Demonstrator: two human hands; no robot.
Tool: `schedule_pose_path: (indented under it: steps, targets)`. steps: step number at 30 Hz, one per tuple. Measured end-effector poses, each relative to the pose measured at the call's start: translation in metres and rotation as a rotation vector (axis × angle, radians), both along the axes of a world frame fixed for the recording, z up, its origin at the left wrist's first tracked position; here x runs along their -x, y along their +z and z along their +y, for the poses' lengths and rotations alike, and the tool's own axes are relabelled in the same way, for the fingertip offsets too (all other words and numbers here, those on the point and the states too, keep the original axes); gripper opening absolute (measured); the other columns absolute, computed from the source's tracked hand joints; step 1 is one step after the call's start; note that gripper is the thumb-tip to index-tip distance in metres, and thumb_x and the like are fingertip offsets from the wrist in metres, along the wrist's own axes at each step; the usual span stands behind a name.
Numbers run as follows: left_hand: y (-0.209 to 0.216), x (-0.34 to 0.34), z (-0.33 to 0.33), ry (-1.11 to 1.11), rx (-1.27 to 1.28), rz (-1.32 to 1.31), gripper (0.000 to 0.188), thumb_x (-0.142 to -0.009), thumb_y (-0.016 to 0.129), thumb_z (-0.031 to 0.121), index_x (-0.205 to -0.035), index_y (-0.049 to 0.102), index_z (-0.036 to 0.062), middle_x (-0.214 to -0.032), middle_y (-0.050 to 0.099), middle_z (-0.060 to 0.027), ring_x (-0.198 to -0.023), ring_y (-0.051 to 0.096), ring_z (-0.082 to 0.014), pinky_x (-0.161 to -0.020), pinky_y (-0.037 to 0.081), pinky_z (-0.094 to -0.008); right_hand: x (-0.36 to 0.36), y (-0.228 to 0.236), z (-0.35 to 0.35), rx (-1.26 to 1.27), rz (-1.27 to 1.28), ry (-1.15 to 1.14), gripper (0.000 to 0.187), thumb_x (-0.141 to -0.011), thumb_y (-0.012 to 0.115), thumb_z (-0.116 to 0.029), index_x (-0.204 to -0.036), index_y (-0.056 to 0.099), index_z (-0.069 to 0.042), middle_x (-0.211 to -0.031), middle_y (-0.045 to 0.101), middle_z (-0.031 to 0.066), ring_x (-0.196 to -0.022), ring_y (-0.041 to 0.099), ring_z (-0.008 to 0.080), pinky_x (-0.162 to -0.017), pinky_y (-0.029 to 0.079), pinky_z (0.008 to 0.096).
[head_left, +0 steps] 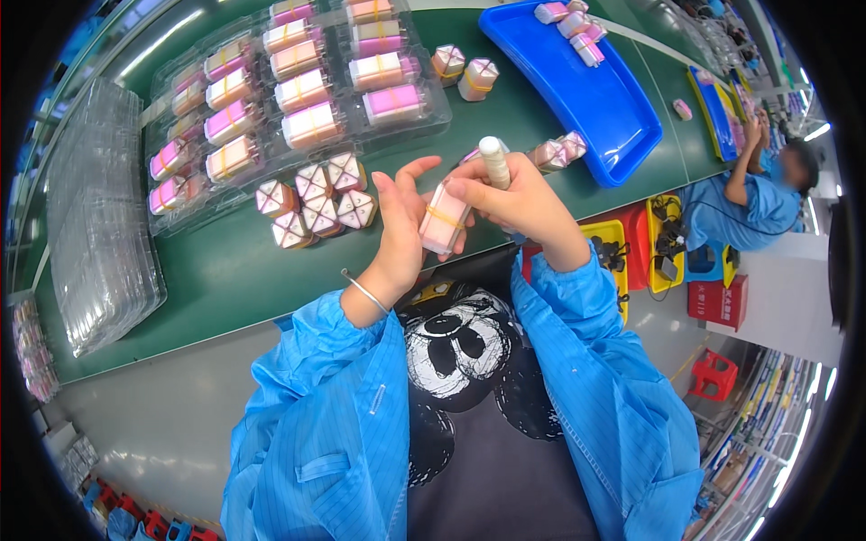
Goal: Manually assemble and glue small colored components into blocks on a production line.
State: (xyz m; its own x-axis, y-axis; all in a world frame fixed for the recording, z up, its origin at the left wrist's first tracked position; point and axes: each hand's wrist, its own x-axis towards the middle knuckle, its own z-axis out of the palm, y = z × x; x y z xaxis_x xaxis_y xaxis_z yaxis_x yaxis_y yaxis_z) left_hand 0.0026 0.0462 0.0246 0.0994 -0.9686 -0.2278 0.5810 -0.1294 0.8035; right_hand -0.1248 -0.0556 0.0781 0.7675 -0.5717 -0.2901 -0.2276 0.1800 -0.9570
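A small pink-and-white block bundle [444,219] with a yellow rubber band around it lies tilted in my left hand [400,233]. My left thumb and index finger stand apart, while other fingertips show under the bundle. My right hand [534,203] is closed around a white, pen-like stick [493,160] with a rounded top. The right thumb touches the bundle's upper end. To the left of my hands, several similar bundles [320,215] stand on end, their cross-marked ends up. Two more upright bundles [478,79] stand beyond my hands.
Clear plastic trays [397,122] hold rows of banded bundles on the green table [216,284]. Stacked empty clear trays [104,225] lie at left. A blue tray [622,135] with bundles at its far end is right. Another person [753,194] works farther right, near yellow bins [666,239].
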Motion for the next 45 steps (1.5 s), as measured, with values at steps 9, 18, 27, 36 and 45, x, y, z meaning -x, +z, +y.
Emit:
schedule_pose_path:
  steps: [9, 18, 27, 36, 45]
  targets:
    - [-0.028, -0.004, -0.001, 0.196, 0.165, -0.629, 0.041, -0.098, 0.046, 0.035, -0.122, 0.046, 0.0025, -0.116, 0.054, -0.0124, -0.093, 0.058, -0.0190, -0.070, 0.049, -0.0272, 0.053, 0.016, -0.009, 0.411, 0.171, 0.042, 0.037, -0.078, 0.071, -0.001, -0.114, 0.064, -0.004, -0.071, 0.062, -0.0007, -0.052, 0.039, -0.0018, -0.049, 0.031, 0.0167]
    - [-0.012, 0.011, -0.028, 0.234, 0.303, -1.539, 0.055, -0.080, 0.072, 0.021, -0.127, 0.048, 0.0061, -0.118, 0.057, -0.0147, -0.109, 0.056, -0.0285, -0.081, 0.050, -0.0382, 0.096, 0.013, -0.021, 0.719, 0.103, -0.061, 0.038, -0.071, 0.053, 0.013, -0.104, 0.063, -0.003, -0.109, 0.059, 0.0097, -0.106, 0.058, 0.0232, -0.093, 0.044, 0.0315]
    - [-0.017, 0.008, -0.037, 0.249, 0.247, -1.254, 0.043, -0.078, 0.073, 0.017, -0.116, 0.055, 0.0056, -0.103, 0.063, -0.0111, -0.094, 0.061, -0.0264, -0.079, 0.049, -0.0383, 0.086, -0.014, -0.023, 0.899, 0.216, -0.085, 0.034, -0.070, 0.052, 0.014, -0.097, 0.064, -0.003, -0.120, 0.056, 0.0104, -0.115, 0.055, 0.0308, -0.097, 0.044, 0.0355]
    - [-0.020, -0.008, -0.033, 0.164, 0.409, -1.135, 0.041, -0.078, 0.075, 0.012, -0.115, 0.059, 0.0054, -0.107, 0.063, -0.0108, -0.094, 0.062, -0.0240, -0.083, 0.051, -0.0338, 0.077, -0.019, -0.024, 0.867, 0.159, -0.133, 0.033, -0.078, 0.061, 0.009, -0.108, 0.061, -0.005, -0.119, 0.061, 0.0100, -0.099, 0.063, 0.0237, -0.080, 0.050, 0.0305]
    - [-0.027, 0.003, -0.042, 0.104, 0.360, -1.045, 0.042, -0.079, 0.074, 0.007, -0.116, 0.056, 0.0050, -0.108, 0.062, -0.0113, -0.098, 0.064, -0.0247, -0.086, 0.055, -0.0342, 0.081, -0.010, -0.023, 0.447, -0.413, -0.299, 0.039, -0.078, 0.059, 0.017, -0.109, 0.052, -0.004, -0.122, 0.057, 0.0156, -0.072, 0.055, 0.0029, -0.052, 0.039, 0.0154]
